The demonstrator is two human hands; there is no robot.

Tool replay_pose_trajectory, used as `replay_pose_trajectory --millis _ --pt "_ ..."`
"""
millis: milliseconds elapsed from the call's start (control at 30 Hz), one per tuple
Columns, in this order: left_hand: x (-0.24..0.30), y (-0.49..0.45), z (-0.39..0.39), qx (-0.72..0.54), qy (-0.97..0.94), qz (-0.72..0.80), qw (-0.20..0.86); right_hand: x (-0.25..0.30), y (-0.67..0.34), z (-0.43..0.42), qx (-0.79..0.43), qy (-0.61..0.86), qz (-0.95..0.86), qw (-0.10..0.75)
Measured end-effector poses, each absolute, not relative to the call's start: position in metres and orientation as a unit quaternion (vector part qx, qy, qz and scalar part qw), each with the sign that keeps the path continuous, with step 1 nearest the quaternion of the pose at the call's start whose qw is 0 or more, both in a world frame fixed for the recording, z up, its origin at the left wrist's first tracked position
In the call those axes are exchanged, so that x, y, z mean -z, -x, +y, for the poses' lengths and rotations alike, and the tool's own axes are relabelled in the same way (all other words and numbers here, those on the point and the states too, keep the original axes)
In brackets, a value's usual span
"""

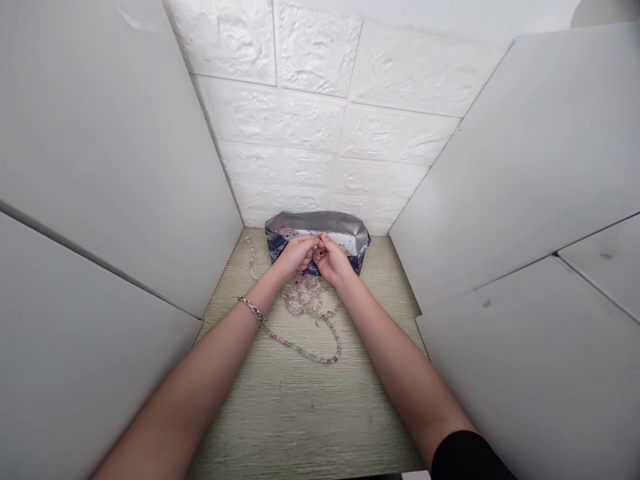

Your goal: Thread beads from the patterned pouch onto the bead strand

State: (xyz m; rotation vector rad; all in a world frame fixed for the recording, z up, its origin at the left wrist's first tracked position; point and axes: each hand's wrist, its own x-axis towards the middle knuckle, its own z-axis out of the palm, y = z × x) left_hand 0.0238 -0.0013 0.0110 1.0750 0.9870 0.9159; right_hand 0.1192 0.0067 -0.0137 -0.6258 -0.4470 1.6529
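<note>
My left hand [295, 256] and my right hand [333, 261] meet fingertip to fingertip just in front of a silver and blue foil bag [345, 230] at the far end of the table. Both hands have their fingers pinched together, and a bead strand [305, 297] hangs down from between them. The strand of pink and pale beads piles up under my wrists and loops out toward me on the table. A metal chain bracelet [253, 309] sits on my left wrist.
The pale wood-grain table [300, 407] is narrow, walled by grey panels [115, 200] on the left and right [510, 220]. A white brick-textured wall [320, 113] closes the back. Another pale bead strand [251, 257] lies by the left panel.
</note>
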Motion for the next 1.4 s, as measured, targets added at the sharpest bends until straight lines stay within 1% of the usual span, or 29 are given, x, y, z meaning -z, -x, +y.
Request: replay_pose_trajectory --millis 233,1200,1300,1400 --pt "-0.009 -0.022 -0.001 -0.409 -0.466 0.421 0.663 0.013 -0.119 0.006 -0.722 0.274 -0.191 0.606" --pt "-0.013 -0.023 0.0 -0.388 -0.464 0.444 0.661 0.011 -0.119 0.006 -0.728 0.293 -0.184 0.592" --pt "-0.012 -0.02 0.001 -0.388 -0.455 0.432 0.675 0.006 -0.122 0.008 -0.722 0.318 -0.166 0.591" --pt "-0.012 -0.015 0.003 -0.402 -0.425 0.405 0.703 -0.003 -0.124 0.012 -0.719 0.348 -0.11 0.591"
